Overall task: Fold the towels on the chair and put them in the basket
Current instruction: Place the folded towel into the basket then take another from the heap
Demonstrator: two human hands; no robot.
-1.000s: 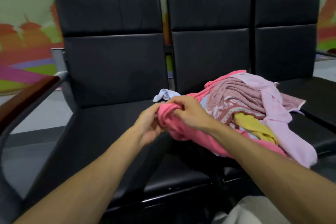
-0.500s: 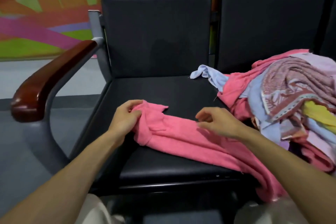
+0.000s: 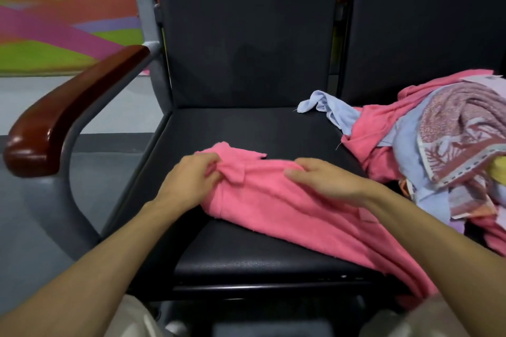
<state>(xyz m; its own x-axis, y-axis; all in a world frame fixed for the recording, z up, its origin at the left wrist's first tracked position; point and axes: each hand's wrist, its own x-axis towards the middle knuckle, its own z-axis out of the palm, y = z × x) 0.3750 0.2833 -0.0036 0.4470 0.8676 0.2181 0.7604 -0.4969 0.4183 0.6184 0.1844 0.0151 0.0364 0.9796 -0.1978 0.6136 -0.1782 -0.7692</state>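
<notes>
While the left hand (image 3: 191,182) pinches a bunched corner of the pink towel (image 3: 273,210) on the chair seat (image 3: 246,128), the right hand (image 3: 328,182), fingers nearly straight and flat on it, should sweep outward to smooth it before folding.

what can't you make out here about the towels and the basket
1. Basket: nowhere in the head view, so its place cannot be told.
2. Towel pile: cut off by the right edge; the count of towels is unclear.
3. Pink towel: its lower end drops over the chair seat front and passes behind the right arm.
4. Left hand: its fingertips are buried in the towel's folds.
</notes>
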